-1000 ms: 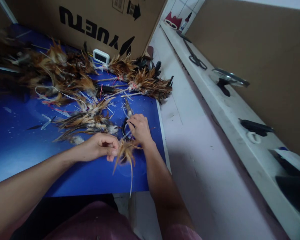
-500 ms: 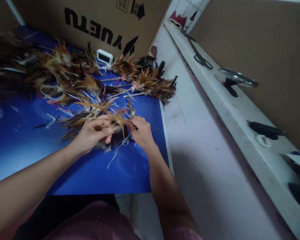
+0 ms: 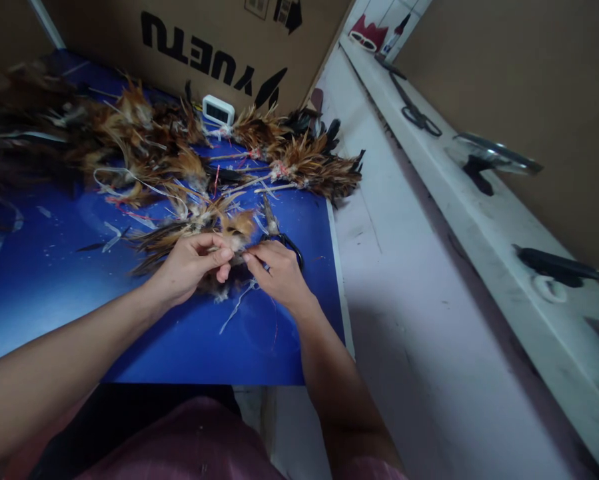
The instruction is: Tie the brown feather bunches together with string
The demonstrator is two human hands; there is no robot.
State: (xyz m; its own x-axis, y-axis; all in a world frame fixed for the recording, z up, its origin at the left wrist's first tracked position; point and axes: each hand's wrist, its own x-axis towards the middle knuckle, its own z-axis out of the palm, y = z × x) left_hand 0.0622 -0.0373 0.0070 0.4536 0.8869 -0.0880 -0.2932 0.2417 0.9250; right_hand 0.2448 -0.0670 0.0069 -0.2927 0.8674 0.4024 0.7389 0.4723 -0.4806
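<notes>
Feather tuft (image 3: 240, 228) is over the blue table (image 3: 204, 353), betw. our hands: L hand (image 3: 192, 263) pinches it, fingers nearly closed; R hand (image 3: 279, 272) half-curled, fingertips at its base, can't tell if gripping. Scissors (image 3: 270, 219) just behind R hand. Cardboard box (image 3: 219, 27) reads "YUETU" upside down, w/ blk arrow (image 3: 293, 17).

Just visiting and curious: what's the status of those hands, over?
Left hand pinching a tan feather tuft. Right hand close by, grip unclear. Scissors partly hidden by right hand; more feathers beyond left hand.
</notes>
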